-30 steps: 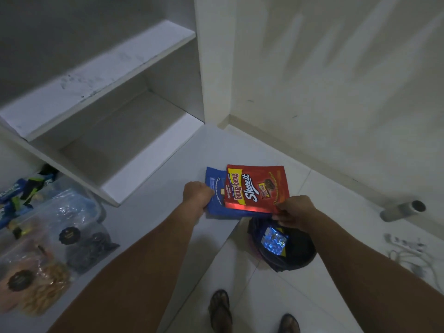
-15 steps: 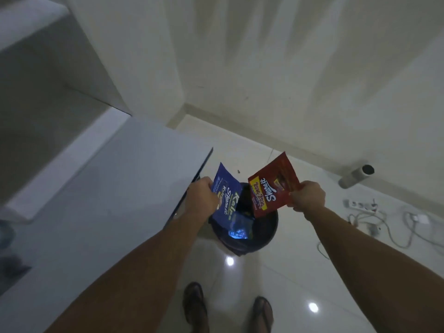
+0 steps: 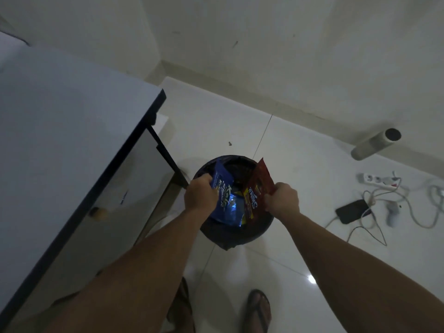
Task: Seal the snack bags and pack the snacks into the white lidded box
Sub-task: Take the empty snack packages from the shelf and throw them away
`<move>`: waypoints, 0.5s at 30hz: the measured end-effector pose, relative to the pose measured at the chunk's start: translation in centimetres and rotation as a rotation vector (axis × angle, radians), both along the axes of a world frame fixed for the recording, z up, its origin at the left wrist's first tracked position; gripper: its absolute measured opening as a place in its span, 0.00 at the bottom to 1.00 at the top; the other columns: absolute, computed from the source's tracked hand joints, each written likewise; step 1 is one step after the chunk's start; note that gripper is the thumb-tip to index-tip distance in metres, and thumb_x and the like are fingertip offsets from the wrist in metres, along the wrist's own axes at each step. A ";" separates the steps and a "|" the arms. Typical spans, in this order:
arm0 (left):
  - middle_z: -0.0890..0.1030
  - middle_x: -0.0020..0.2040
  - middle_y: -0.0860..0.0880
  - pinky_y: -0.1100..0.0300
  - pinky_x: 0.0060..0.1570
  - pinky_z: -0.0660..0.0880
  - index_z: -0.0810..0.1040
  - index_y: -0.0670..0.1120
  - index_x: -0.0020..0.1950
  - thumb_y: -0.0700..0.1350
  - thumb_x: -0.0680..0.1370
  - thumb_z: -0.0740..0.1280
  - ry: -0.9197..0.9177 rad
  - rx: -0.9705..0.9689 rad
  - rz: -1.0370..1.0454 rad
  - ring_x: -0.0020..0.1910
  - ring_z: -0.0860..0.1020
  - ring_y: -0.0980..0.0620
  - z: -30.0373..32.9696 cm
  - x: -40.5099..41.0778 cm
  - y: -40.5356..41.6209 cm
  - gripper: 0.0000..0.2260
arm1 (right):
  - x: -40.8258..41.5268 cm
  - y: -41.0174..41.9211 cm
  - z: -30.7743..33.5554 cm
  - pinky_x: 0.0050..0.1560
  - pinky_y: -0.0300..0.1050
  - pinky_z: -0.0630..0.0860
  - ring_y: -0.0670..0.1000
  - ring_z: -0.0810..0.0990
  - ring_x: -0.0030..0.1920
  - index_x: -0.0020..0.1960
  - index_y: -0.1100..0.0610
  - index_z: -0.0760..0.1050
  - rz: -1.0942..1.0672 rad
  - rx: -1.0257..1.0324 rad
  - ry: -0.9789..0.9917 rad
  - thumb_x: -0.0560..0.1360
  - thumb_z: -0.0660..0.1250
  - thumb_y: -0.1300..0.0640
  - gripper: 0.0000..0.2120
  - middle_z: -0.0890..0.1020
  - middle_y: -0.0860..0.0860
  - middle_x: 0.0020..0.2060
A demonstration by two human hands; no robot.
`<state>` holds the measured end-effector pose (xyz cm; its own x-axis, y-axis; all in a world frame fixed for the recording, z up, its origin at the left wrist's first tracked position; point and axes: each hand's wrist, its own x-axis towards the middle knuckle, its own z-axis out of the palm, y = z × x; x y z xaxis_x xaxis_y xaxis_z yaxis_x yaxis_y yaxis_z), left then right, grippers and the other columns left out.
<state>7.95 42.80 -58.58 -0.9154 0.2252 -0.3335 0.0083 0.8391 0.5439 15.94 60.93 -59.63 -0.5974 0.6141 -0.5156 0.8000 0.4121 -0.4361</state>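
The left hand (image 3: 200,197) grips one blue snack bag (image 3: 222,188); the right hand (image 3: 282,200) pinches one red snack bag (image 3: 258,188) printed "Shareit". Both bags hang over one black bin (image 3: 236,234) on the white floor (image 3: 300,164), beside a white table (image 3: 60,140).

Glossy white tiled floor (image 3: 300,179) underfoot, and a round black bin lined with a dark bag (image 3: 236,233) stands on it beside the pale grey worktop with a dark edge (image 3: 72,140). Off right, a grey cylinder (image 3: 374,144) lies on its side, near a white power strip (image 3: 374,179), tangled white cables (image 3: 408,207) and a black phone (image 3: 352,211).
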 end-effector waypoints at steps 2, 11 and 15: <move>0.82 0.48 0.41 0.54 0.41 0.75 0.77 0.41 0.49 0.42 0.76 0.68 -0.019 0.012 -0.021 0.48 0.79 0.41 -2.6 -0.3 0.5 0.05 | -0.4 -0.1 -2.4 0.41 0.41 0.71 0.57 0.78 0.41 0.52 0.62 0.78 0.028 0.007 -0.011 0.73 0.65 0.57 0.11 0.83 0.59 0.46; 0.79 0.60 0.42 0.46 0.60 0.75 0.73 0.42 0.65 0.50 0.73 0.72 -0.300 0.028 -0.081 0.58 0.77 0.42 -4.8 -0.5 -0.3 0.24 | -0.5 -0.6 -4.0 0.43 0.43 0.70 0.55 0.74 0.44 0.62 0.62 0.70 0.114 -0.073 -0.155 0.75 0.67 0.50 0.21 0.79 0.58 0.53; 0.79 0.60 0.42 0.47 0.60 0.75 0.75 0.41 0.63 0.50 0.71 0.73 -0.289 -0.029 -0.097 0.59 0.77 0.42 0.8 -0.6 -1.0 0.24 | -0.9 -0.5 1.9 0.43 0.43 0.72 0.56 0.77 0.47 0.58 0.62 0.74 0.211 -0.076 -0.132 0.75 0.67 0.51 0.17 0.79 0.57 0.50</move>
<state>7.40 41.83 -57.76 -0.7564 0.2936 -0.5845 -0.0622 0.8572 0.5111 15.08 60.47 -57.72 -0.6325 0.4400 -0.6374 0.7520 0.5459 -0.3694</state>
